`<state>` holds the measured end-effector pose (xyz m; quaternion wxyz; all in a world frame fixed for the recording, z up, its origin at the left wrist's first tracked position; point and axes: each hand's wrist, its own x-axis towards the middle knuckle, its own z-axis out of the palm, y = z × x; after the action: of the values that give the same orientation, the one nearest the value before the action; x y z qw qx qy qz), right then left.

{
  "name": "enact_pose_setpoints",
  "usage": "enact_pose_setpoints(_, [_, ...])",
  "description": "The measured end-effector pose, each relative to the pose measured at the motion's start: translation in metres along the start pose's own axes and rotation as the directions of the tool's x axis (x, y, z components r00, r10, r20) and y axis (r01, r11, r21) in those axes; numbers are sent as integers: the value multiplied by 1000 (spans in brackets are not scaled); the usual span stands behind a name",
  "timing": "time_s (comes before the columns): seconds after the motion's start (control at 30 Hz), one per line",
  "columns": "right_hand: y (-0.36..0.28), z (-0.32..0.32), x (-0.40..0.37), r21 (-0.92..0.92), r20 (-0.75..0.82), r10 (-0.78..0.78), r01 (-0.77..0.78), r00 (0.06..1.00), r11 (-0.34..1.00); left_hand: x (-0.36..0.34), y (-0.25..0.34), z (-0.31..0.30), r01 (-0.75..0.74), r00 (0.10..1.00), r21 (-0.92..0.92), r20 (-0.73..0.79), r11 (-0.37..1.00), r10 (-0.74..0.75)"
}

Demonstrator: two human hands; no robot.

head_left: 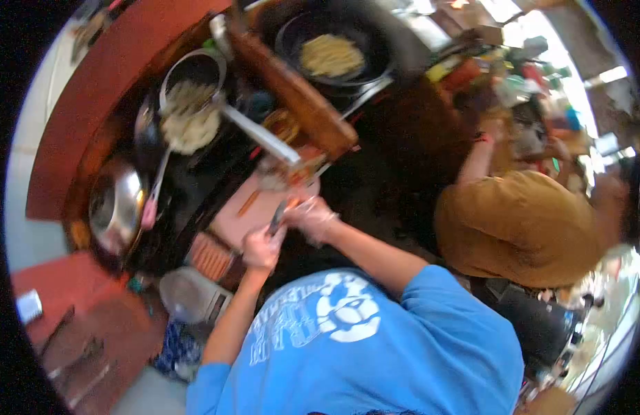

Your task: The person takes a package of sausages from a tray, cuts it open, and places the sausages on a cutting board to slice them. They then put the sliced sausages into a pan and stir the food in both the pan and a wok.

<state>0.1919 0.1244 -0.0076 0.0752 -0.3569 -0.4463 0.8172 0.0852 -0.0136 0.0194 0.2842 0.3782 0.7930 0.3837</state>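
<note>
My left hand [262,249] is closed around a narrow dark tool [276,218], which looks like a knife or scissors; blur hides its exact kind. Close beside it, my right hand [313,216], in a clear plastic glove, is closed on a small orange piece of food [292,203]. The tool's upper end meets or nearly meets this piece. Beneath and beyond both hands lies a pink cutting board [226,223], with an orange-brown stick of food [248,203] on it. A blurred clear bag or package [273,173] sits at the board's far edge.
Ahead left, a strainer [257,131] with pale food [190,130] rests over the stove area. A pan [292,59] of yellow strips stands beyond a wooden divider [285,83]. A metal lid [116,204] is left. A person in a brown shirt [520,225] works at right.
</note>
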Motion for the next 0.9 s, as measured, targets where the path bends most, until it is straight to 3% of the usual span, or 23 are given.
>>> enact_pose_setpoints(0.03, [11,-7,3,229,-17,58,-53,998,972,-2,7,4,-36,999,-102,-26,994,34])
enact_pose_setpoints(0.07, [7,-13,2,268,-54,62,-45,997,962,-3,9,8,-70,998,-113,-18,991,68])
enact_pose_setpoints(0.1, [4,-17,5,310,-76,72,-45,995,950,-4,7,9,-32,999,29,-29,999,33])
enact_pose_setpoints(0.13, [2,-24,7,288,-77,80,-54,994,956,-5,5,8,13,999,171,-53,985,-4])
enact_pose_setpoints(0.17, [-3,-27,8,285,-74,67,-43,995,958,-5,-3,10,4,998,173,-60,985,7])
enact_pose_setpoints(0.23, [-13,-31,7,227,-62,14,1,998,974,0,-12,17,-232,944,57,-227,971,239])
enact_pose_setpoints(0.27, [-20,-30,10,-126,-22,-100,96,995,987,-1,-9,17,-186,954,31,-232,982,188])
enact_pose_setpoints(0.3, [-24,-30,9,-124,-25,-104,100,994,987,0,-6,17,-190,954,32,-230,981,192])
enact_pose_setpoints(0.37, [-29,-20,4,111,-48,20,-14,999,994,1,7,8,-107,984,165,-121,981,128])
enact_pose_setpoints(0.4, [-14,-28,17,-12,-8,-61,60,998,998,1,12,6,-145,978,87,-141,986,156])
enact_pose_setpoints(0.43, [-28,-21,10,29,24,-44,44,999,999,3,-4,11,-216,960,132,-152,968,235])
enact_pose_setpoints(0.5, [-34,-18,10,-177,12,-62,63,998,982,1,4,2,-271,947,201,-123,941,298])
enact_pose_setpoints(0.53, [-39,-16,6,-99,58,-78,84,995,992,-2,10,-2,-252,951,220,-125,943,283])
enact_pose_setpoints(0.57, [-32,-19,8,-11,100,-149,151,984,988,-3,1,1,-329,911,319,-140,889,387])
enact_pose_setpoints(0.6, [-36,-18,10,7,110,-119,119,987,993,-3,6,-4,-435,858,306,-145,847,493])
enact_pose_setpoints(0.63, [-34,-19,12,20,121,-146,144,982,989,-1,-1,-3,-455,847,313,-136,834,514])
enact_pose_setpoints(0.7, [-49,-13,2,117,164,-30,11,986,993,-4,11,-13,-407,883,364,-80,838,463])
enact_pose_setpoints(0.83, [-56,-8,0,94,145,-1,-12,989,995,-3,14,-11,-423,870,316,-121,849,478])
enact_pose_setpoints(0.9, [-60,-6,-2,47,125,-8,2,992,999,-6,18,-11,-319,926,342,-87,884,368])
